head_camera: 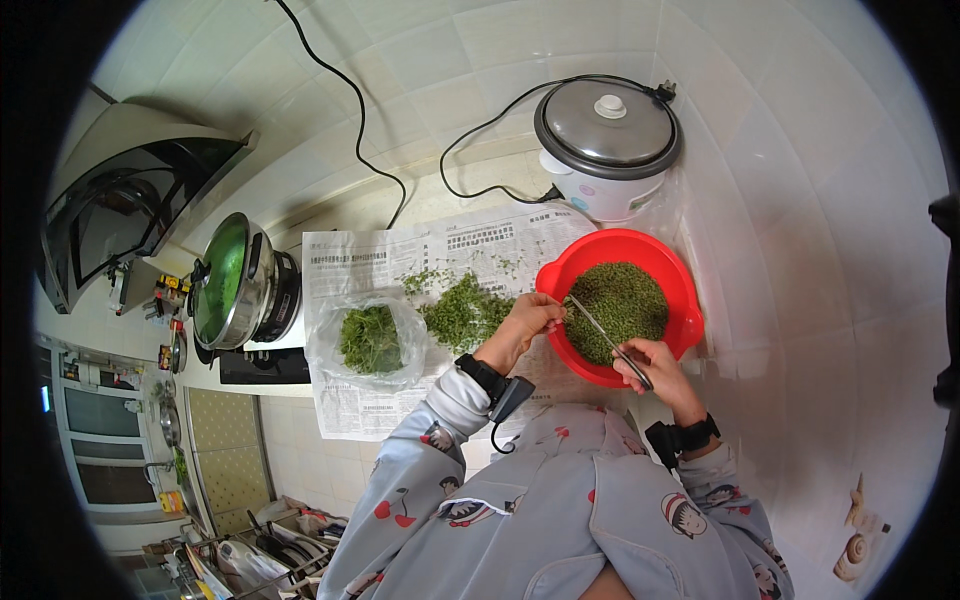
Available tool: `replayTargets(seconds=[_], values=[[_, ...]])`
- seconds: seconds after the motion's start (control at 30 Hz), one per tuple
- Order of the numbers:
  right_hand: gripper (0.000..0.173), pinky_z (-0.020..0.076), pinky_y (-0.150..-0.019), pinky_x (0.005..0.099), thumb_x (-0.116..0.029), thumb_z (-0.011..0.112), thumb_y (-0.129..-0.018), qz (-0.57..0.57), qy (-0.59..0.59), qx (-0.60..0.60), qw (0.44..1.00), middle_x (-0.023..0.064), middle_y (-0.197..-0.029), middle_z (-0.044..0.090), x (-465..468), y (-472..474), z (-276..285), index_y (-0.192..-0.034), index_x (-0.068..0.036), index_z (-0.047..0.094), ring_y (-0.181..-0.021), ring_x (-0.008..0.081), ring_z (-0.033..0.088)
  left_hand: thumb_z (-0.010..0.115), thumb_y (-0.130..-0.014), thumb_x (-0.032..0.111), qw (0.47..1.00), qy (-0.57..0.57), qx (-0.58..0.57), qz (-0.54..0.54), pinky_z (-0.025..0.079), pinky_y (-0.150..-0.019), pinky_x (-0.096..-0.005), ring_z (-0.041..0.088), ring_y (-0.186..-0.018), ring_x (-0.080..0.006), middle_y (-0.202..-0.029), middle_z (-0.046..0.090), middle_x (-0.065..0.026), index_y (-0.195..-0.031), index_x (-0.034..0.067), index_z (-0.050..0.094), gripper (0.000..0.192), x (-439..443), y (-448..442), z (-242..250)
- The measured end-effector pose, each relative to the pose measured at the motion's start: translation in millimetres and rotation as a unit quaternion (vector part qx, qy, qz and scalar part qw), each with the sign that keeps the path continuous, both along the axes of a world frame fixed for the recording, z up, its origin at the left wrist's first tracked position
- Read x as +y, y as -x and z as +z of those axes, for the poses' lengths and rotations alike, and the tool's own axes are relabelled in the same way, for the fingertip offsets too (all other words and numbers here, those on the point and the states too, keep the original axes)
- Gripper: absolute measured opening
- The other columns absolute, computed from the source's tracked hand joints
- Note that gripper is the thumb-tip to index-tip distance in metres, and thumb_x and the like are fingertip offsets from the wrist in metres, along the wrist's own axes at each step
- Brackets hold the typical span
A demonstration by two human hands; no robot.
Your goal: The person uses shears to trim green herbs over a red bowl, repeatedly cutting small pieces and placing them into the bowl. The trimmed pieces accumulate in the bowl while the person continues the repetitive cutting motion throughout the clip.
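Observation:
Over the left rim of a red plastic basin [552, 276], my left hand [534, 313] pinches a small tuft of thin plant stems. My right hand [656, 367] grips a pair of slim metal scissors [600, 328], mostly hidden at the handles. Their tips point toward the stems at my left fingertips. Small green, seed-like plant bits [619, 307] fill much of the basin. Left of my left hand, a loose pile of leafy green sprigs [466, 307] lies on spread newspaper [360, 262]. Beside it stands an open clear plastic bag [411, 352] with cut green stems [370, 341] inside.
A rice cooker [609, 142] with a metal lid and black power cord [487, 124] stands behind the basin. At left, a glass-lidded steel pot [232, 285] sits on a black cooker base, below a range hood [135, 210]. The tiled wall [795, 300] rises close on the right.

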State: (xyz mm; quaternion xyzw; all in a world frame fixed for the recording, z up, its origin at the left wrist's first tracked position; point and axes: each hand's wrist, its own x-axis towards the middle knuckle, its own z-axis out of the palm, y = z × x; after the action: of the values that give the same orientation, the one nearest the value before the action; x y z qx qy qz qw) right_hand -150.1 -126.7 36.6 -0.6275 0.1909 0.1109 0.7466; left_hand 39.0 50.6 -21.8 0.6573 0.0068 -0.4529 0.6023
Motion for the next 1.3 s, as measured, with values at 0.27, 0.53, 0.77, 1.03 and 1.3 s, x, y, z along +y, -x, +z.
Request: replayTargets(seconds=[0.27, 0.53, 0.77, 1.03, 1.3], values=[[0.034, 0.0368, -0.047, 0.0248, -0.024, 0.076, -0.075, 0.011, 0.164, -0.019, 0.986, 0.0024, -0.06, 0.055, 1, 4, -15, -0.091, 0.003, 0.062, -0.053, 0.0073, 0.047, 0.063, -0.079, 0.005, 0.997, -0.001, -0.077, -0.022, 0.044, -0.057, -0.0225, 0.054, -0.06, -0.0098, -0.075, 0.065, -0.0048, -0.084, 0.003, 0.062, 0.006, -4, 3, -2], [0.04, 0.0379, -0.049, 0.0293, -0.032, 0.076, -0.072, 0.02, 0.261, -0.024, 0.965, 0.006, -0.058, 0.053, 3, 1, -6, -0.09, 0.002, 0.063, -0.053, 0.0119, 0.048, 0.064, -0.077, 0.002, 0.982, -0.03, -0.175, -0.058, 0.045, -0.061, -0.0236, 0.056, -0.066, -0.0104, -0.075, 0.064, -0.0045, -0.082, 0.001, 0.063, 0.006, -9, 5, -14], [0.04, 0.0381, -0.049, 0.0306, -0.032, 0.077, -0.071, 0.008, 0.274, -0.033, 0.961, 0.0063, -0.057, 0.052, 5, -5, -8, -0.091, 0.001, 0.065, -0.052, 0.0132, 0.048, 0.064, -0.075, 0.001, 0.977, -0.02, -0.194, -0.083, 0.045, -0.064, -0.0241, 0.056, -0.068, -0.0104, -0.075, 0.063, -0.0041, -0.082, 0.0, 0.063, 0.007, -9, 8, -15], [0.028, 0.0369, -0.043, 0.0245, -0.022, 0.074, -0.077, -0.015, 0.121, 0.008, 0.993, 0.0028, -0.056, 0.054, 3, -5, -6, -0.089, 0.001, 0.063, -0.049, 0.0069, 0.049, 0.065, -0.077, 0.003, 0.983, -0.016, -0.165, -0.074, 0.046, -0.063, -0.024, 0.057, -0.068, -0.0104, -0.076, 0.063, -0.0035, -0.083, 0.001, 0.063, 0.007, -3, 5, -13], [0.027, 0.0381, -0.042, 0.0202, -0.02, 0.069, -0.082, -0.061, 0.044, 0.03, 0.997, 0.0023, -0.063, 0.056, 2, -3, -15, -0.094, 0.001, 0.057, -0.047, 0.0066, 0.05, 0.065, -0.082, 0.006, 0.998, 0.064, -0.023, 0.013, 0.047, -0.063, -0.0233, 0.059, -0.068, -0.0102, -0.077, 0.063, 0.0003, -0.086, 0.006, 0.065, 0.004, 44, -8, -8]])
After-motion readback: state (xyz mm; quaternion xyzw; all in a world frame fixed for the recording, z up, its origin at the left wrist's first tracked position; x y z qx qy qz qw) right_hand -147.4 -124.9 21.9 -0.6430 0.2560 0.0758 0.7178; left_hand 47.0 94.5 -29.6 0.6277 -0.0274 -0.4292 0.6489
